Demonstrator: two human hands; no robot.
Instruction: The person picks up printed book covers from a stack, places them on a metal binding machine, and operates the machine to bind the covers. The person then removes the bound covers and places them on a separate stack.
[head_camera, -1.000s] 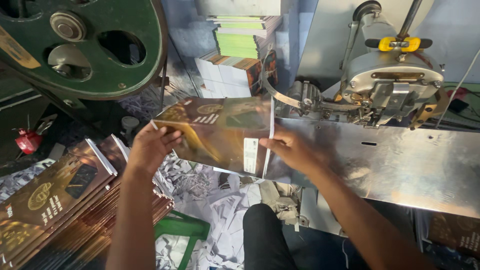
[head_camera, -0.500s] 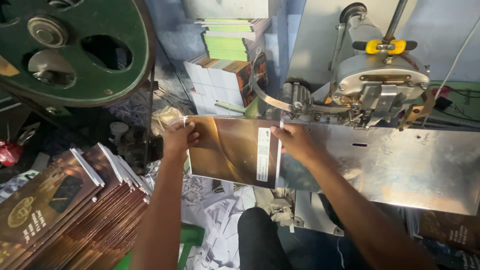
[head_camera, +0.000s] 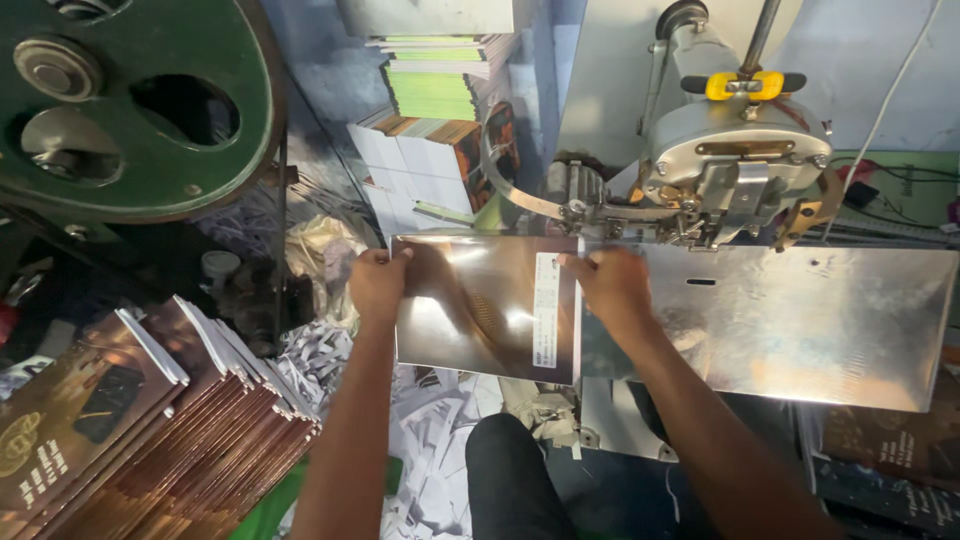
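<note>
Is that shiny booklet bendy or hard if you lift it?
Probably bendy: the booklet looks thin, and both the left hand and right hand support it. Its glossy cover may be slippery. Likely light.

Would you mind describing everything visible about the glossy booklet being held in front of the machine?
The booklet is a thin, flat, rectangular piece with a shiny brown cover that reflects light, and a pale vertical strip near its right edge. It lies level against the metal table. The left hand grips its upper left corner; the right hand presses its upper right edge.
</note>
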